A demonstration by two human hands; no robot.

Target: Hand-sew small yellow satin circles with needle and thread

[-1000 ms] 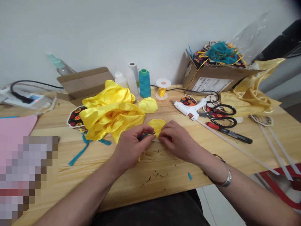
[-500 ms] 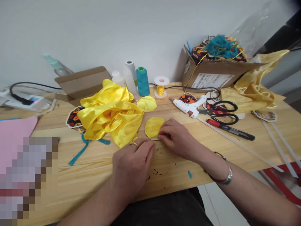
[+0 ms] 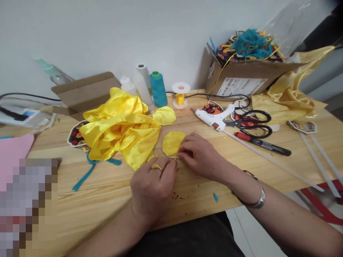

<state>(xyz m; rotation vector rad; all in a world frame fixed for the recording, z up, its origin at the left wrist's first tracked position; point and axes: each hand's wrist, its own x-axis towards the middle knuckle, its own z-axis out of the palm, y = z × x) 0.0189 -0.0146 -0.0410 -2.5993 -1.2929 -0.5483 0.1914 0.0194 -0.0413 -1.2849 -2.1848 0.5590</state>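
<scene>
A round yellow cloth piece [image 3: 173, 142] with a pale backing edge lies flat on the table. At its lower right edge my right hand [image 3: 199, 155] is closed, thumb and fingers pinched together; what they pinch is hidden. My left hand [image 3: 154, 185], with a ring on it, is closed just below the piece. A short bit of yellow cord [image 3: 175, 157] sticks up at its fingertips. Beside that hand lies a heap of shiny yellow satin [image 3: 123, 130], and a second yellow cloth circle [image 3: 164, 116] is behind the first.
To the right are a white glue gun [image 3: 214, 118], black-handled scissors [image 3: 254, 125] and a marker [image 3: 264, 144]. Behind stand a teal thread cone [image 3: 158, 90], a yellow cord spool [image 3: 180, 96] and a filled cardboard box [image 3: 243, 80]. Pink sheets [image 3: 16, 153] lie left.
The view has shifted slightly, moving most things left in the picture. My left hand has turned a little, and the yellow cord bit now shows above its fingertips. The right hand keeps its pinch.
</scene>
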